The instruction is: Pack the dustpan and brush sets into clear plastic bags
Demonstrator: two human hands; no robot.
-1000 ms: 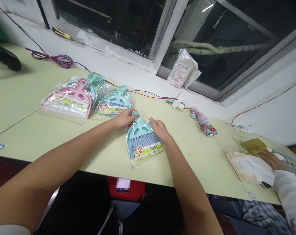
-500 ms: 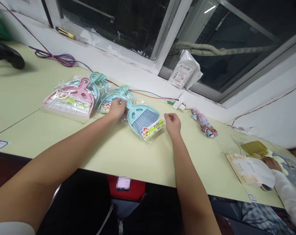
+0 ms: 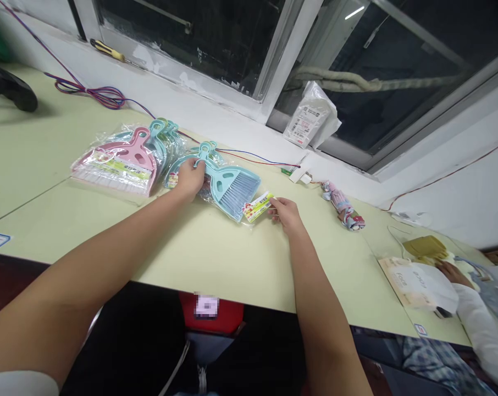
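My left hand [image 3: 190, 179] is closed round the handle of a teal mini dustpan-and-brush set in a clear bag [image 3: 231, 188], which lies tilted on the pale green table [image 3: 216, 258]. My right hand [image 3: 285, 214] pinches the bag's lower right corner, next to its colourful label [image 3: 256, 207]. Under the handle end lies another bagged teal set [image 3: 178, 170]. Further left is a pile of bagged sets with a pink one [image 3: 117, 162] on top.
A folded patterned umbrella [image 3: 342, 206] lies to the right. Red and blue wires [image 3: 92, 96] run along the wall, a screwdriver [image 3: 106, 51] and a white packet [image 3: 309, 118] rest on the window sill. Another person's hand [image 3: 447, 269] touches things at the far right.
The teal set has been swung and slid up-left from in front of me onto the other teal set. My right hand let go of it, then took hold of the bag's corner.
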